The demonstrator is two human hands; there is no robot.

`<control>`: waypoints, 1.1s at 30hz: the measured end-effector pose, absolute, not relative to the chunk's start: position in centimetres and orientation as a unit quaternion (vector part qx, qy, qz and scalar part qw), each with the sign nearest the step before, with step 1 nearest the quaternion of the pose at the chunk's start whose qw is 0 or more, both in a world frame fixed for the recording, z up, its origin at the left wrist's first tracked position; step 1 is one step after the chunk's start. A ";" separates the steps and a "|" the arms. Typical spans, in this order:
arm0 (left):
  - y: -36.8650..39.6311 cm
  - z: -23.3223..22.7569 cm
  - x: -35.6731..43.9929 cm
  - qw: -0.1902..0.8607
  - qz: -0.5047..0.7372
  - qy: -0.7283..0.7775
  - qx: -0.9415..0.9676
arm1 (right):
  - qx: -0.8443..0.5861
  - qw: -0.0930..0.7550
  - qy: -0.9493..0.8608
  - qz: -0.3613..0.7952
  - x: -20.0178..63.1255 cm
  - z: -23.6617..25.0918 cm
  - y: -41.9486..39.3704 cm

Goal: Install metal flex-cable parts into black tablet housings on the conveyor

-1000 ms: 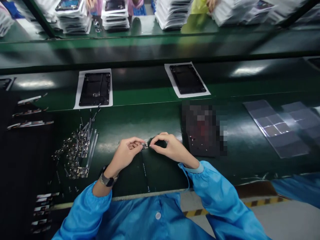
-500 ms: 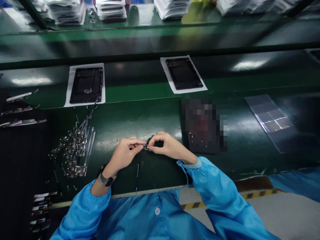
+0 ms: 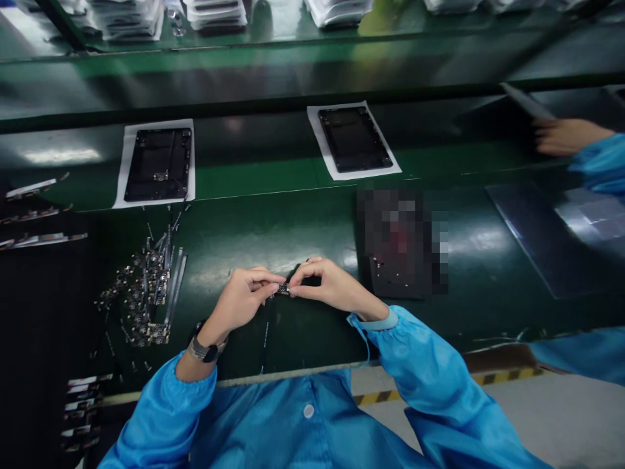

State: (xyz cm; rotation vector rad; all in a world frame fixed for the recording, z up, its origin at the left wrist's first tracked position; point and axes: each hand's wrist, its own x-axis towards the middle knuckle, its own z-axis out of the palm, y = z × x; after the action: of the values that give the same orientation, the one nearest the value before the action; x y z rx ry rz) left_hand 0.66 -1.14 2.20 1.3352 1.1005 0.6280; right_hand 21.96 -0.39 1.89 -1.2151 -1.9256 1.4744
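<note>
In the head view, a small dark component is pinched between the fingertips of the left hand and the right hand, just above the green desk near its front edge. Both hands are closed on the part from opposite sides, thumbs and forefingers meeting at it. A thin flex strip is seen running from the component down toward the person, so the long axis points roughly front to back, slightly leftward at the near end; finer detail of the part cannot be told. A wristwatch is worn on the left wrist, and blue sleeves cover both arms.

To the left of the hands, a heap of similar small parts with strips is spread on the desk. Farther back, two dark tablet frames on white sheets lie on the belt, one at the left and one at the centre. A blurred-out patch lies just right of the right hand, and a clear film sheet is well to the right.

Compared with the earlier frames, the grip on the component is unchanged and the hands have barely moved. A co-worker's hand in a blue sleeve has come into view at the far right, and the tablet frames have shifted slightly leftward.
</note>
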 end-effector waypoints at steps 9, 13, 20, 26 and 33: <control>-1.1 2.1 0.7 0.646 0.263 0.461 0.550 | -0.421 0.195 -0.692 0.553 22.1 1.9 -0.3; -1.2 2.1 0.9 0.644 0.263 0.464 0.549 | -0.423 0.186 -0.691 0.555 22.2 1.8 -0.3; -1.2 2.5 1.0 0.644 0.267 0.482 0.531 | -0.423 0.201 -0.678 0.567 22.0 1.8 -0.3; 0.0 3.0 -1.6 0.627 0.410 0.512 0.421 | -0.486 0.271 -0.669 0.493 24.6 6.1 1.3; 1.4 2.8 -3.9 0.597 0.567 0.490 0.288 | -0.723 0.285 -0.588 0.223 30.4 8.2 12.4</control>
State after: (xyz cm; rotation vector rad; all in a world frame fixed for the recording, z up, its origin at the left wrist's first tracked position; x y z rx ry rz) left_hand -3.95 1.37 2.80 0.6680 1.1368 1.3156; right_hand 30.40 12.45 8.22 -1.9347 -1.5734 0.5974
